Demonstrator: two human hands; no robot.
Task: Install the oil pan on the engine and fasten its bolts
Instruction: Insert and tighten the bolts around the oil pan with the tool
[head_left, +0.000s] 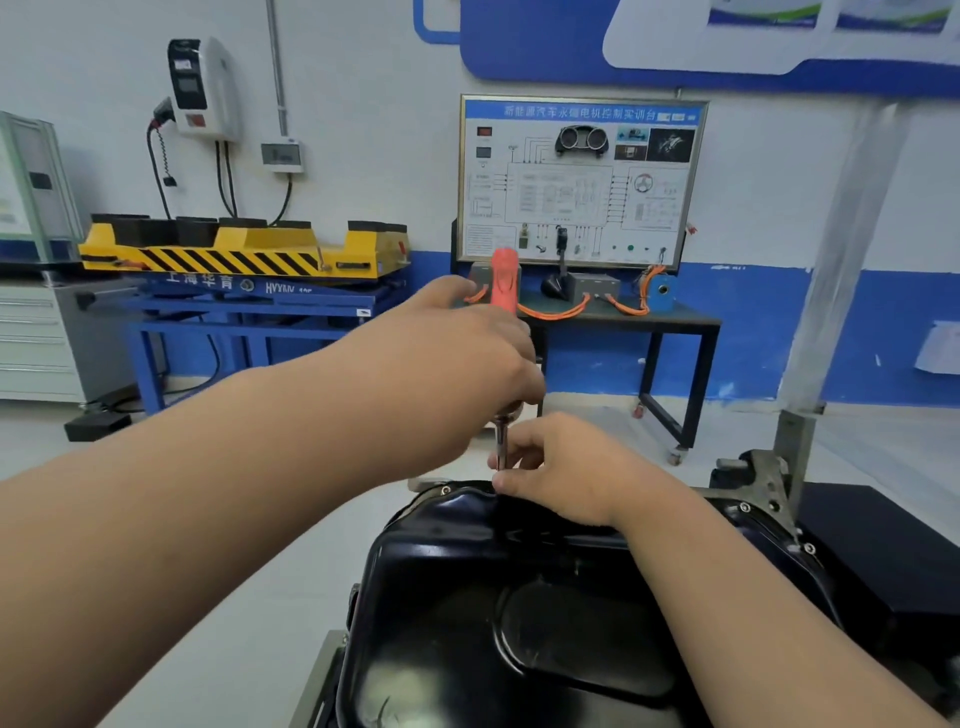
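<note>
A glossy black oil pan (467, 561) lies upside down on the engine, filling the lower middle of the head view. Small bolts sit in its flange, one at the far left corner (445, 490) and others on the right edge (809, 547). My left hand (457, 364) grips the red handle of a nut driver (505, 280), held upright over the pan's far edge. My right hand (561, 467) pinches the driver's metal shaft (501, 441) just above the flange. The driver's tip and the bolt under it are hidden by my fingers.
A grey engine-stand bracket (779, 467) rises at the pan's right. Behind stand a black trolley table (691, 322) with a wiring training board (582, 182), a yellow and black lift platform (244, 249) on a blue frame, and a grey drawer cabinet (36, 338).
</note>
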